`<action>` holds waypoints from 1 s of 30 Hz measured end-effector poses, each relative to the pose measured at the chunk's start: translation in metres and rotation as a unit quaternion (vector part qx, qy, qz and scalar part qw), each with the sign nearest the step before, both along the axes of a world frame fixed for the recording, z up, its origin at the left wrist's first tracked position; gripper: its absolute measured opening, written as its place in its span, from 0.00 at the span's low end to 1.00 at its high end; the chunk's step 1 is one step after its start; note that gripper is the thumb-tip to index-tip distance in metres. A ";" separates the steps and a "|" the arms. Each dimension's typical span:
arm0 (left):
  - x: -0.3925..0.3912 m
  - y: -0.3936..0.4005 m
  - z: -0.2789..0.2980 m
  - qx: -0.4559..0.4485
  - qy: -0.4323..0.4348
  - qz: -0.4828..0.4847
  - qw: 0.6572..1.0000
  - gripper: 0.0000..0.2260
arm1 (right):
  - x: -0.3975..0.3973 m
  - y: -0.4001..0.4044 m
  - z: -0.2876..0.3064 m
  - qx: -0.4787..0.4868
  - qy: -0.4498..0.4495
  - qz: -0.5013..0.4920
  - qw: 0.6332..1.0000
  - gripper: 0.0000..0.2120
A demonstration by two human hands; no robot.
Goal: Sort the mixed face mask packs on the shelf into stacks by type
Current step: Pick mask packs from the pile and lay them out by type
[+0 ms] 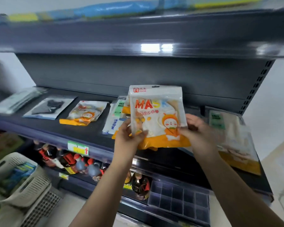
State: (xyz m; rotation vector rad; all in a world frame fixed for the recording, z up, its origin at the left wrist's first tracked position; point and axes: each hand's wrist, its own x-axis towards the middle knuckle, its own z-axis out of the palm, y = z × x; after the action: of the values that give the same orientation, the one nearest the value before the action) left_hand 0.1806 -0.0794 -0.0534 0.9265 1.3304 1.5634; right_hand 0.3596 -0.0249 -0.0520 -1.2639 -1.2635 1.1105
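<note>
Head view shows the left hand (129, 136) and right hand (195, 130) each pinching the orange cartoon mask pack (157, 117) upright above the shelf (88, 135), probably to match its twin pack (85, 113) lying leftward.

Person at a dark shelf (44, 126) holding one mask pack upright in both hands.

The left hand (129, 136) and right hand (195, 130) grip the lower corners of an orange-and-white cartoon mask pack (157, 115). On the shelf lie a matching orange pack (85, 113), a black mask pack (50, 106), a green-labelled pack (120, 107) and, far right, blurred packs (231, 133). Bottles (69, 161) stand on the tier below.
</note>
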 end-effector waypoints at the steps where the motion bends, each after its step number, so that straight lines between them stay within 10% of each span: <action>1: -0.011 -0.003 0.001 0.001 -0.011 -0.009 1.000 0.16 | -0.009 -0.001 0.000 0.003 0.000 0.019 1.000 0.22; 23: -0.105 0.026 -0.016 -0.033 -0.056 -0.080 0.995 0.15 | 0.014 -0.051 -0.031 -0.129 -0.239 -0.218 0.937 0.12; 30: -0.107 0.025 -0.016 -0.033 -0.087 -0.081 0.992 0.12 | 0.009 -0.043 -0.026 -0.169 0.035 -0.240 0.955 0.16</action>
State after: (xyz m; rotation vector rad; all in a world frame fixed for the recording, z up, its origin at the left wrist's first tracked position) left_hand 0.0732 -0.0540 -0.0691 0.8162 1.1488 1.4336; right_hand 0.3687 -0.0677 -0.0781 -1.6616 -0.6700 1.0215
